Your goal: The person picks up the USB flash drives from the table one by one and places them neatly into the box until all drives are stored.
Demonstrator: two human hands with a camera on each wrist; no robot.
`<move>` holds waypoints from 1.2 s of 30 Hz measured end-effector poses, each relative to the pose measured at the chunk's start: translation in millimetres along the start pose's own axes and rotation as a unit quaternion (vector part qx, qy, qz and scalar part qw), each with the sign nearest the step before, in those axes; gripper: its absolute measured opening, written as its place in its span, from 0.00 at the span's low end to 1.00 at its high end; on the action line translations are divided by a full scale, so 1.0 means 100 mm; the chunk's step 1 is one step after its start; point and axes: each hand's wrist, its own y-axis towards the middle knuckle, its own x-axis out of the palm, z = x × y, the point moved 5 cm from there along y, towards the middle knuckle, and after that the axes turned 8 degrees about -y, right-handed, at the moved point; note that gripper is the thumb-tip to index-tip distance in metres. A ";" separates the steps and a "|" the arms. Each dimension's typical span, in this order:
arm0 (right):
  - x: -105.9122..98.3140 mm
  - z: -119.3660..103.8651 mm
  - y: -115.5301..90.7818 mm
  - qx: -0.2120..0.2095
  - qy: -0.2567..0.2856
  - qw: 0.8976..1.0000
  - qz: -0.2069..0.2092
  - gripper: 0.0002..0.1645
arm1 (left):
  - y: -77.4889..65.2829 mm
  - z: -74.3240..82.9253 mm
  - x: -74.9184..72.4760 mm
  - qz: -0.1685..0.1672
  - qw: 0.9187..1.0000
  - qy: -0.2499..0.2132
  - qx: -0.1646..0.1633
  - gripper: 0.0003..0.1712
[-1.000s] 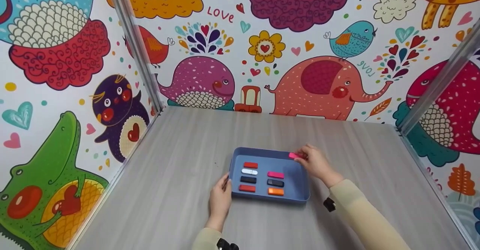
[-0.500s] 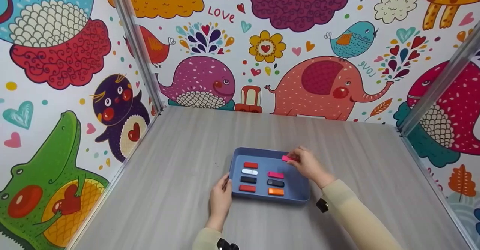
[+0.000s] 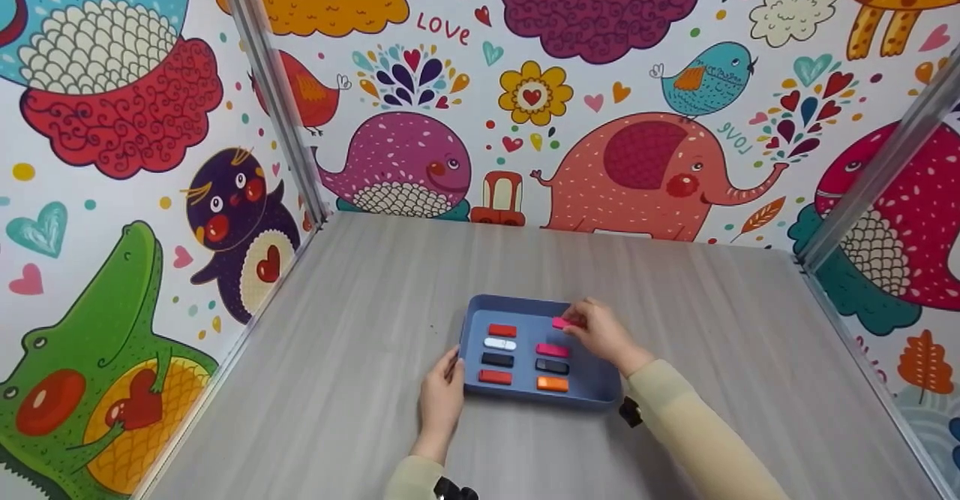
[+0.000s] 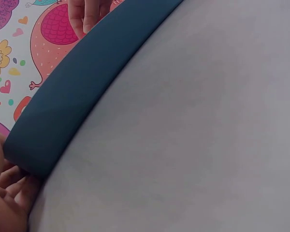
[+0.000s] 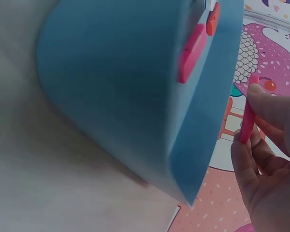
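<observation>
A blue tray [image 3: 600, 391] stands on the table, and my left hand [image 3: 442, 399] grips its near left side; in the left wrist view the fingers [image 4: 26, 191] lie at the tray's corner. My right hand [image 3: 604, 333] pinches a pink USB stick [image 3: 560, 323] between thumb and fingertips over the tray's back right part. The right wrist view shows this pink stick [image 5: 249, 113] held above the rim. Just in front of it in the tray lie another pink USB stick [image 3: 553, 350], a black one [image 3: 552, 366] and an orange one [image 3: 553, 384], in a column.
The tray's left column holds a red stick [image 3: 502, 330], a white one [image 3: 499, 344], a black one [image 3: 497, 359] and another red one [image 3: 496, 377]. Printed panels [image 3: 517, 162] wall the grey table [image 3: 360, 320] at the back and sides.
My right hand has moved left and slightly toward me, carrying the pink USB stick from the tray's back right corner to above the right column. The left hand and tray stay put.
</observation>
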 end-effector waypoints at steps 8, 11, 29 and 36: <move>0.14 0.00 0.03 0.020 0.003 1.000 -0.020 0.08 | 0.00 0.00 0.00 -0.002 1.000 -0.003 0.004 0.19; 0.17 0.00 0.05 0.022 -0.003 1.000 -0.021 0.07 | 0.00 0.00 0.00 -0.002 1.000 -0.006 0.005 0.19; 0.38 0.03 0.13 0.047 -0.016 0.998 -0.043 0.05 | 0.01 0.00 0.00 -0.005 1.000 -0.002 -0.003 0.20; 0.44 0.01 0.14 0.043 -0.015 0.998 -0.048 0.05 | 0.00 0.00 0.00 -0.008 1.000 -0.001 -0.007 0.20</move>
